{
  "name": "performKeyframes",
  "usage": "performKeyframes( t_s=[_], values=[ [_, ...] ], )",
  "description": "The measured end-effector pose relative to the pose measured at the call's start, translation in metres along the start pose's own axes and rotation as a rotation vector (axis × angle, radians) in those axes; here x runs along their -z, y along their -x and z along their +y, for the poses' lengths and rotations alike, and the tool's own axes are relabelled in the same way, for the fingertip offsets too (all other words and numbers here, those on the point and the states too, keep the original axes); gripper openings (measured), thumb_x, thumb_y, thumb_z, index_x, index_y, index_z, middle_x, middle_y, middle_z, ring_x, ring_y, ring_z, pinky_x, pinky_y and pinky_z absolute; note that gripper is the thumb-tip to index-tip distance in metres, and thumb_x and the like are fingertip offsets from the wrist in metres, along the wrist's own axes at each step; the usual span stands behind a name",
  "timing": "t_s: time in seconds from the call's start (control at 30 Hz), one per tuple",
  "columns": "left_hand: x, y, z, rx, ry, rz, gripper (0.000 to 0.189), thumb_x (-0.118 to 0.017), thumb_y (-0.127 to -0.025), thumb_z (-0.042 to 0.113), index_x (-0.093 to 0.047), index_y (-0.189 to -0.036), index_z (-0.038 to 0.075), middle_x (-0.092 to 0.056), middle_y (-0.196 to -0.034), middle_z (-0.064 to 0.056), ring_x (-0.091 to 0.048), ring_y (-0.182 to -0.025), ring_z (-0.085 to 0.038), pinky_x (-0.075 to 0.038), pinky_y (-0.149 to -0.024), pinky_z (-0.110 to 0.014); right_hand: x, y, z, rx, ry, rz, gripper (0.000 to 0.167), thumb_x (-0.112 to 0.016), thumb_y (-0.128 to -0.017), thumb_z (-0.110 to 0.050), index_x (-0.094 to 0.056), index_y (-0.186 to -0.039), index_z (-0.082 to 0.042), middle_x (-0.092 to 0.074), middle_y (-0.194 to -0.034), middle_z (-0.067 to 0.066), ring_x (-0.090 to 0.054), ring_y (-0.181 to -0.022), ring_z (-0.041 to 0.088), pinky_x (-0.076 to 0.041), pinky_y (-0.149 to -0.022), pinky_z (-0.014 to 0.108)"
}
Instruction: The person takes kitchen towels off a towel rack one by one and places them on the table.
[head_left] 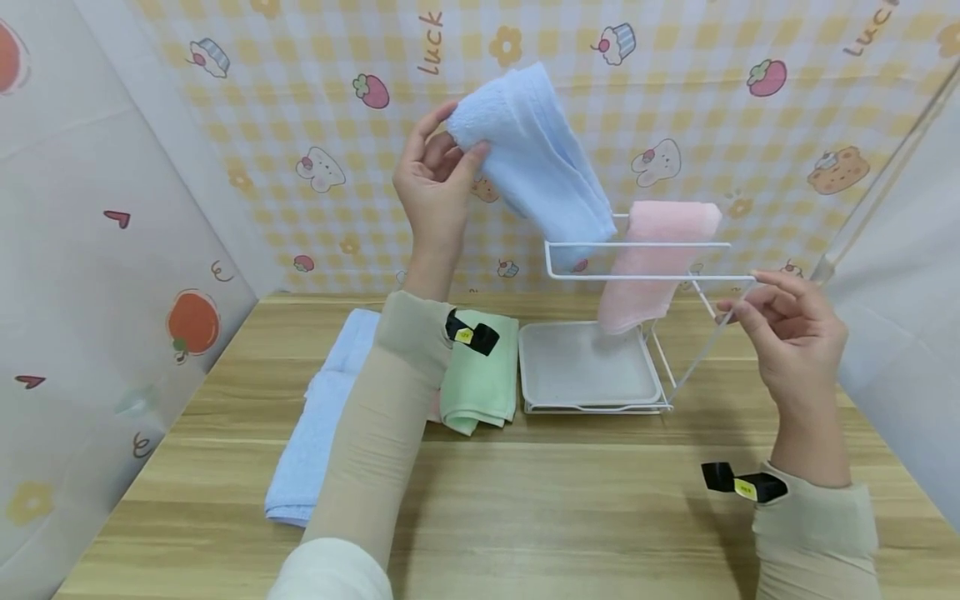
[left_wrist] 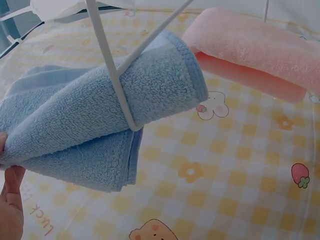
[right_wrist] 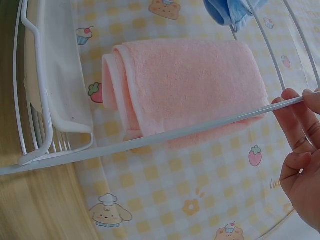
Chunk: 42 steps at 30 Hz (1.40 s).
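My left hand [head_left: 438,183] pinches one end of a folded light blue towel [head_left: 525,142], raised above the table at the back. The towel slants down to the right, its lower end at the left end of the upper rails of a white wire rack [head_left: 652,277]. In the left wrist view, a rail of the rack crosses in front of the blue towel [left_wrist: 155,80]. My right hand [head_left: 798,333] holds the rack's right upper corner between thumb and fingers. A pink towel [head_left: 652,267] hangs folded over the rack's rear bar, also plain in the right wrist view.
A white tray [head_left: 588,367] sits in the rack's base. Left of it lie a folded green towel [head_left: 483,375] and a folded blue towel [head_left: 311,450], partly hidden by my left arm. A checked cloth [head_left: 480,50] hangs behind the wooden table [head_left: 555,508].
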<state>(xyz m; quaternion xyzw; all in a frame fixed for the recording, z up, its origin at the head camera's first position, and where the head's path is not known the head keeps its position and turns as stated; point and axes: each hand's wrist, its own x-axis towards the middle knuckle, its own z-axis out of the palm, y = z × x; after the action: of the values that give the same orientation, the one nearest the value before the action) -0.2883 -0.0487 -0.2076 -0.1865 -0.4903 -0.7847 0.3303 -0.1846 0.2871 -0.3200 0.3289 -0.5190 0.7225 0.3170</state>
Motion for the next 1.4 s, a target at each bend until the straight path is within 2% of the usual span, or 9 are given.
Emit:
performKeyframes(
  t_s=[0.2,0.4,0.57,0.7,0.87,1.0,1.17,1.27,1.4],
  values=[
    [0.008,-0.002,0.005,-0.031,0.022,0.064,0.047,-0.078,-0.075,-0.013,-0.065,-0.119,-0.001,-0.076,-0.09,-0.006,-0.068,-0.082,-0.019,-0.057,-0.082,-0.031,0.001,0.001,0.001,-0.001,-0.016,0.003,0.033,-0.054,-0.084,0.029,-0.054,-0.116,0.022,-0.067,-0.081,0.016,-0.072,-0.076,0.023,-0.06,-0.08,0.027],
    [0.017,-0.002,0.01,-0.046,0.032,0.102,0.046,-0.078,-0.075,-0.014,-0.066,-0.117,0.0,-0.076,-0.092,-0.006,-0.068,-0.086,-0.02,-0.056,-0.085,-0.031,0.002,0.001,0.001,-0.007,-0.015,0.007,0.034,-0.054,-0.084,0.029,-0.054,-0.117,0.021,-0.067,-0.08,0.016,-0.072,-0.076,0.023,-0.06,-0.08,0.028],
    [0.026,-0.003,0.015,-0.057,0.082,0.125,0.046,-0.075,-0.078,-0.015,-0.064,-0.12,0.001,-0.075,-0.091,-0.006,-0.065,-0.083,-0.021,-0.057,-0.076,-0.029,0.0,0.0,0.002,-0.004,-0.004,0.006,0.034,-0.054,-0.084,0.028,-0.054,-0.117,0.021,-0.067,-0.081,0.015,-0.072,-0.076,0.023,-0.06,-0.081,0.027],
    [0.031,-0.004,0.02,-0.039,0.135,0.149,0.046,-0.074,-0.079,-0.015,-0.064,-0.121,0.002,-0.074,-0.092,-0.007,-0.065,-0.08,-0.02,-0.06,-0.071,-0.028,0.0,0.0,0.001,0.0,-0.01,0.009,0.033,-0.055,-0.084,0.027,-0.054,-0.117,0.021,-0.067,-0.081,0.016,-0.072,-0.076,0.024,-0.06,-0.081,0.027],
    [0.039,-0.005,0.024,0.01,0.161,0.174,0.047,-0.073,-0.078,-0.016,-0.065,-0.12,0.004,-0.074,-0.095,-0.01,-0.067,-0.081,-0.021,-0.062,-0.076,-0.033,-0.002,0.0,0.001,0.001,-0.01,0.014,0.034,-0.054,-0.084,0.028,-0.053,-0.117,0.022,-0.067,-0.081,0.015,-0.072,-0.076,0.023,-0.06,-0.081,0.027],
    [0.045,-0.004,0.025,0.018,0.135,0.17,0.047,-0.075,-0.078,-0.015,-0.066,-0.12,0.004,-0.075,-0.095,-0.009,-0.068,-0.081,-0.021,-0.062,-0.074,-0.031,-0.001,0.001,0.0,-0.001,-0.015,0.024,0.034,-0.053,-0.084,0.029,-0.053,-0.117,0.022,-0.068,-0.08,0.016,-0.072,-0.076,0.024,-0.06,-0.08,0.027],
    [0.054,-0.001,0.023,-0.03,0.036,0.152,0.042,-0.075,-0.077,-0.015,-0.068,-0.114,0.003,-0.076,-0.088,-0.005,-0.067,-0.08,-0.019,-0.058,-0.075,-0.026,0.002,0.001,0.002,0.004,-0.019,0.022,0.034,-0.055,-0.084,0.028,-0.053,-0.117,0.022,-0.067,-0.08,0.016,-0.072,-0.075,0.024,-0.06,-0.081,0.028],
    [0.06,0.002,0.022,-0.068,-0.027,0.111,0.04,-0.074,-0.078,-0.015,-0.069,-0.113,0.003,-0.076,-0.084,-0.002,-0.066,-0.08,-0.018,-0.056,-0.076,-0.027,0.001,0.0,0.002,0.01,-0.024,0.016,0.033,-0.058,-0.084,0.025,-0.053,-0.117,0.022,-0.067,-0.08,0.017,-0.071,-0.074,0.023,-0.06,-0.082,0.029],
    [0.071,0.007,0.026,-0.086,-0.11,0.059,0.038,-0.074,-0.079,-0.013,-0.069,-0.112,0.003,-0.075,-0.084,0.0,-0.066,-0.079,-0.018,-0.056,-0.074,-0.026,-0.001,-0.001,0.002,0.01,-0.028,0.009,0.033,-0.058,-0.084,0.025,-0.053,-0.116,0.022,-0.067,-0.08,0.016,-0.072,-0.075,0.023,-0.06,-0.082,0.028]
  ],
)
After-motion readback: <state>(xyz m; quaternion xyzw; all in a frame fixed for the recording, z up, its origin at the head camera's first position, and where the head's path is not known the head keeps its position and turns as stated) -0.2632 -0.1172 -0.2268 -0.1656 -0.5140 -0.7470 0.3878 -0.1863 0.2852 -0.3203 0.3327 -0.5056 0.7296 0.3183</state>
